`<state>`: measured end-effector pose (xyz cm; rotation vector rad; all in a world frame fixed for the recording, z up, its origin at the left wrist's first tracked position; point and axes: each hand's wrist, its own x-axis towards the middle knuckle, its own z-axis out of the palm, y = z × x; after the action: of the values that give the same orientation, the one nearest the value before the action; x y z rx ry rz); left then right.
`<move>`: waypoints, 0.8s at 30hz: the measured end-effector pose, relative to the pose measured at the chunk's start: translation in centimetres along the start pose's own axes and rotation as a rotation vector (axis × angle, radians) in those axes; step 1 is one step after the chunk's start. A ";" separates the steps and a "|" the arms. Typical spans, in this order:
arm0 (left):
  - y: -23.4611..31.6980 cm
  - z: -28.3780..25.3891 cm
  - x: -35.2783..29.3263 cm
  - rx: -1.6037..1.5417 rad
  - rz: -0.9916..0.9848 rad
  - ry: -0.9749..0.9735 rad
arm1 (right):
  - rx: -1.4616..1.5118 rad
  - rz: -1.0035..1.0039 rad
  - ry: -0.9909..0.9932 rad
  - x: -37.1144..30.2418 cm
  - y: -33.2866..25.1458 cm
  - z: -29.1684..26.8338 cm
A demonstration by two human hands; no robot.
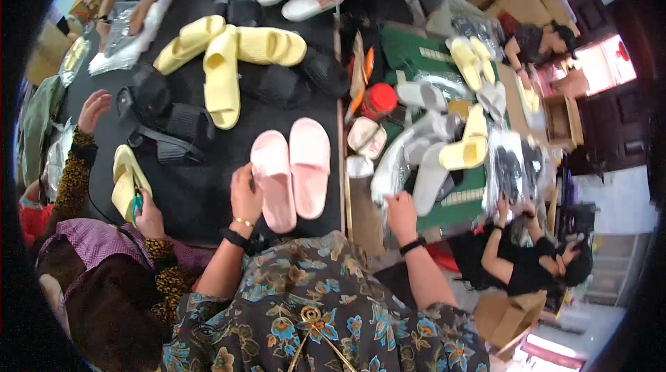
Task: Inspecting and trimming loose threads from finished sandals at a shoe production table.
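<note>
A pair of pale pink slippers lies side by side on the black table, toes away from me. My left hand is at the outer edge of the left pink slipper, its fingers bent against the strap's side. The right pink slipper lies untouched beside it. Over at the green-topped table my right hand has its fingers closed at the near end of a clear plastic bag. A grey slipper lies just right of that hand.
Several yellow slippers and black slippers lie farther up the black table. At left a co-worker holds green-handled scissors at a yellow slipper. A red-lidded jar stands by the table seam. Other people work around both tables.
</note>
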<state>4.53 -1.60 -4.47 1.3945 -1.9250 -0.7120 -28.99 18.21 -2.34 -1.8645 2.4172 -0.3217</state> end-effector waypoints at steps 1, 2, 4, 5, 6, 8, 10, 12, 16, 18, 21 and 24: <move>-0.5 -0.8 0.2 0.055 0.092 0.062 | -0.045 -0.063 -0.055 0.1 -0.3 0.0; 0.4 -0.7 0.3 0.008 0.000 0.032 | -0.089 -0.134 -0.099 0.1 -0.3 0.5; 0.2 0.9 0.0 0.012 0.077 0.088 | -0.062 -0.105 -0.116 -0.8 0.3 2.2; 1.3 1.3 0.3 -0.036 -0.015 -0.001 | -0.042 -0.075 -0.057 -1.6 0.4 2.4; 1.3 1.8 0.2 -0.005 -0.085 -0.101 | -0.012 -0.099 0.024 -2.1 0.0 2.5; 1.1 2.2 -0.1 0.016 0.137 0.002 | 0.020 -0.068 -0.055 -1.9 -0.2 3.0; 3.6 1.0 0.1 -0.011 -0.036 -0.013 | 0.037 -0.114 -0.030 -0.8 -2.3 1.1; 3.1 1.9 -0.5 -0.067 0.016 0.028 | -0.092 -0.078 -0.125 -1.4 -0.5 1.8; 3.6 0.8 -1.0 -0.061 -0.011 0.025 | -0.197 0.017 -0.342 0.1 -2.3 -1.6; 3.5 0.6 -0.9 -0.051 -0.012 0.016 | -0.189 0.000 -0.286 0.3 -2.4 -1.4; 4.1 0.7 -0.7 -0.066 0.028 0.034 | -0.177 0.099 -0.445 -0.2 -1.2 0.7; 5.6 1.1 -0.1 -0.143 0.037 -0.041 | -0.239 -0.006 -0.463 -0.3 0.0 2.7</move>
<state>0.30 0.14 -1.04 1.2630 -1.8862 -0.8496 -28.38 18.20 -5.00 -1.7797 2.1999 0.3767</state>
